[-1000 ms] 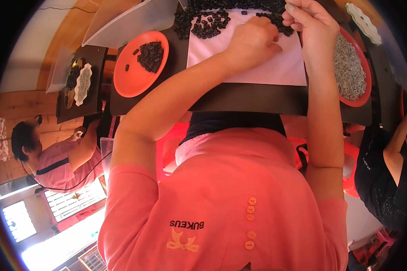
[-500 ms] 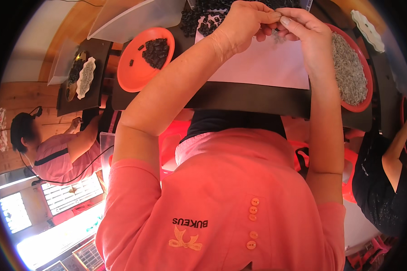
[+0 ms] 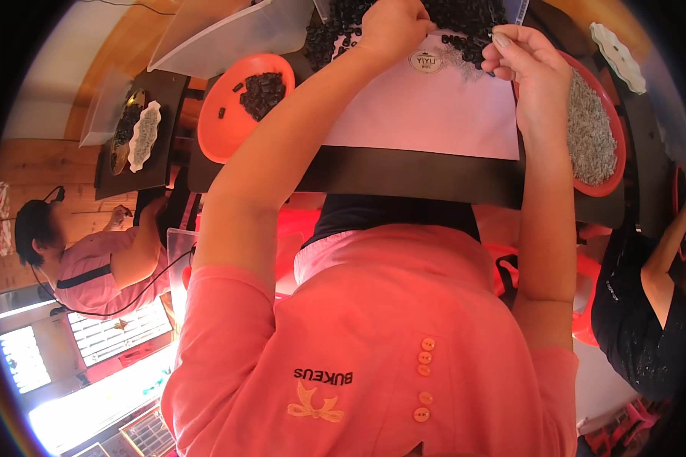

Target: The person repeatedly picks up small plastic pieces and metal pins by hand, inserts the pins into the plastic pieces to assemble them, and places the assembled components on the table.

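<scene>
My left hand (image 3: pixel 395 30) reaches over a heap of small black cylindrical pieces (image 3: pixel 324 52) at the far edge of a white sheet (image 3: pixel 434 114). Its fingers curl in at the heap; what they hold, if anything, is hidden. On the right, my right hand (image 3: pixel 524 62) is raised beside the sheet, thumb and forefinger pinched together on something too small to make out. Next to its fingertips, small clear-grey pieces (image 3: pixel 465 67) lie loose on the sheet, close to more black pieces.
A red-orange plate (image 3: pixel 215 126) with black pieces stands left; another red-orange plate (image 3: pixel 616 171) full of thin grey pieces stands right. A translucent bin (image 3: pixel 206 46) is at the far left. The dark table edge (image 3: pixel 404 177) is near me. Other people sit on both sides.
My hands were together above the sheet; now they are apart. The left has moved left and away to the black heap, the right slightly right. More of the sheet shows.
</scene>
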The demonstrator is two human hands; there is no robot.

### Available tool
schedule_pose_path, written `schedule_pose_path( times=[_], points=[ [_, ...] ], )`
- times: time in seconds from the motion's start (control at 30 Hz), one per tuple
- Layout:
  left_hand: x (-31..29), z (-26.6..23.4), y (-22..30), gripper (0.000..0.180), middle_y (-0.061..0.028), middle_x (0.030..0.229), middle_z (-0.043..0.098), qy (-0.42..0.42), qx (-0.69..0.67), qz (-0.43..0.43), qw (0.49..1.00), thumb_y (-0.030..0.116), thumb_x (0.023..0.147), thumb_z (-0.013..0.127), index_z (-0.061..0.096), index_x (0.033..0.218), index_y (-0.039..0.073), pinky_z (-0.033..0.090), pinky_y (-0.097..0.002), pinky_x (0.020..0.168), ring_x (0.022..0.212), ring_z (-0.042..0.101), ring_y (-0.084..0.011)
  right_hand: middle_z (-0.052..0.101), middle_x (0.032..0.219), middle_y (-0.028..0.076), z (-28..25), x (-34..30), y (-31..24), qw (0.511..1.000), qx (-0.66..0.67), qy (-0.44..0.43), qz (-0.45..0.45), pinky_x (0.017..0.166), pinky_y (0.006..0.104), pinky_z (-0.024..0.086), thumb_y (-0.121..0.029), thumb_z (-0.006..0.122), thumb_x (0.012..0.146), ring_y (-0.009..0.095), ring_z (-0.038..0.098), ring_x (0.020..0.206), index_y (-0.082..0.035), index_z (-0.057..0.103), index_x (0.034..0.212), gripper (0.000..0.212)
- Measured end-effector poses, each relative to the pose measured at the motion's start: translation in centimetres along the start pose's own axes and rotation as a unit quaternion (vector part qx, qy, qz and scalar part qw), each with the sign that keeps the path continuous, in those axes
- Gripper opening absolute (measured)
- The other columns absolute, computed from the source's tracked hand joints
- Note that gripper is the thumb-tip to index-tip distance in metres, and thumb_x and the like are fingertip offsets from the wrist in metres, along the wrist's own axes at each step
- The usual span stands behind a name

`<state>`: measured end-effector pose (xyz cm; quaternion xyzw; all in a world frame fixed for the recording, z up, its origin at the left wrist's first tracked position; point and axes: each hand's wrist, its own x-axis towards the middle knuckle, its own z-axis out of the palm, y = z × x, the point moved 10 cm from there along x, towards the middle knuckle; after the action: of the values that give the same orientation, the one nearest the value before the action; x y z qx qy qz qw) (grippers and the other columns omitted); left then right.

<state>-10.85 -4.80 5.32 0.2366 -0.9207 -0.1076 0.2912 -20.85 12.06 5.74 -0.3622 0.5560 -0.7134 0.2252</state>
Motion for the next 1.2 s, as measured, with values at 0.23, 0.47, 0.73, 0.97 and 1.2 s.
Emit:
schedule_pose_path(
  times=[0.23, 0.47, 0.73, 0.97, 1.2],
  points=[
    [-1.8, -0.1, 1.7, 0.008, -0.0134, 0.086, 0.059, 0.016, 0.086, 0.121, 0.989, 0.011, 0.077, 0.067, 0.065, 0.081, 0.004, 0.05, -0.0436, 0.075, 0.091, 0.058, -0.0325, 0.068, 0.081, 0.003, -0.2, -0.3, -0.2, 1.0, 0.004, -0.008, -0.001, 0.066, 0.0216, 0.043, -0.013, 0.066, 0.09, 0.011, 0.063, 0.071, -0.003, 0.068, 0.102, 0.016],
    [-1.8, -0.6, 3.2, 0.011, -0.014, 0.086, 0.06, -0.044, 0.101, 0.084, 0.99, 0.012, 0.075, 0.067, 0.066, 0.08, 0.003, 0.051, -0.0435, 0.075, 0.09, 0.058, -0.033, 0.068, 0.081, 0.003, -0.1, -0.5, -0.5, 1.0, 0.008, -0.012, -0.005, 0.066, 0.0214, 0.043, -0.013, 0.066, 0.09, 0.011, 0.062, 0.07, -0.003, 0.068, 0.102, 0.015],
    [-2.4, 0.5, 1.1, 0.014, -0.0147, 0.09, 0.061, -0.057, 0.031, 0.12, 0.991, 0.011, 0.073, 0.069, 0.066, 0.083, 0.002, 0.049, -0.0431, 0.078, 0.093, 0.058, -0.0338, 0.068, 0.08, 0.003, -0.2, -0.2, -0.2, 1.0, 0.005, -0.009, -0.003, 0.066, 0.0215, 0.042, -0.012, 0.065, 0.089, 0.011, 0.062, 0.07, -0.003, 0.068, 0.101, 0.015],
    [-3.8, 0.1, 2.1, 0.013, -0.0092, 0.091, 0.063, 0.01, 0.204, 0.185, 0.961, 0.014, 0.079, 0.069, 0.068, 0.089, 0.005, 0.05, -0.0388, 0.075, 0.092, 0.059, -0.0278, 0.068, 0.079, 0.003, 0.4, -0.5, -0.5, 1.0, -0.014, -0.014, -0.003, 0.065, 0.0213, 0.043, -0.012, 0.065, 0.089, 0.01, 0.062, 0.069, -0.003, 0.069, 0.1, 0.014],
    [-3.4, 2.4, 3.4, 0.019, -0.0083, 0.1, 0.062, -0.046, 0.292, 0.169, 0.94, 0.015, 0.078, 0.066, 0.068, 0.096, 0.009, 0.051, -0.0375, 0.08, 0.098, 0.058, -0.0273, 0.068, 0.077, 0.002, 0.1, -0.5, 1.0, 1.0, -0.012, -0.011, 0.025, 0.063, 0.0207, 0.044, -0.011, 0.067, 0.088, 0.009, 0.061, 0.067, -0.005, 0.069, 0.097, 0.011]
  ],
)
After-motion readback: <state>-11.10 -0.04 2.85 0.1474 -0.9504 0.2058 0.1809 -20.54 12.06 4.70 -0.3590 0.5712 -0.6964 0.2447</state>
